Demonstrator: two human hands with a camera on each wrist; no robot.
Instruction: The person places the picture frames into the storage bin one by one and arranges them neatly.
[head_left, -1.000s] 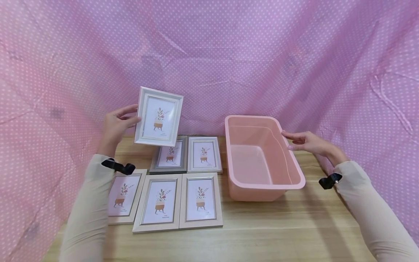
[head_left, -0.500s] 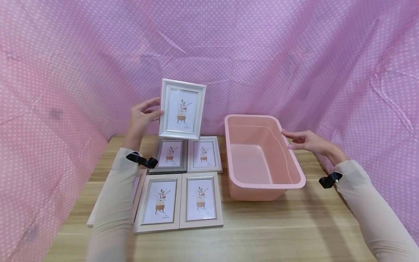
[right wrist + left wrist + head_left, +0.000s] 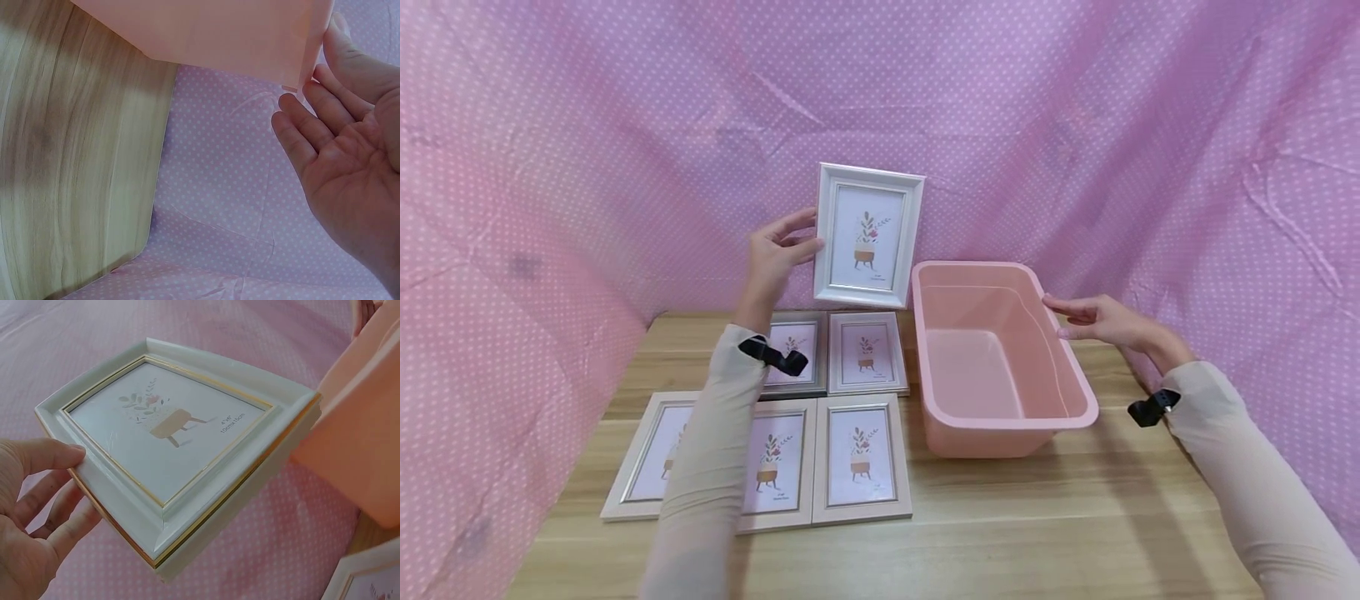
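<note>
My left hand (image 3: 777,257) pinches a white picture frame (image 3: 870,237) by its left edge, thumb on the front and fingers behind. It stands almost upright above the back of the table, near the basin's left rim, its plant-on-stool print facing me. The left wrist view shows the frame's glossy white border and gold trim (image 3: 234,494). Over at the right, my right hand (image 3: 1105,322) holds the right rim of a pink plastic basin (image 3: 1003,442), which has nothing in it. In the right wrist view the thumb (image 3: 353,59) is at the rim and the other fingers sit just below.
Several more frames lie face up left of the basin: a grey one (image 3: 805,388), a white one (image 3: 868,387) and cream ones, including one (image 3: 901,467) at front. My left sleeve (image 3: 707,467) covers part of them. A pink dotted cloth (image 3: 1000,125) hangs behind the wooden table (image 3: 1000,542).
My left hand has carried the white picture frame rightward and slightly up, from over the grey frame to beside the basin. The right hand and basin have stayed put.
</note>
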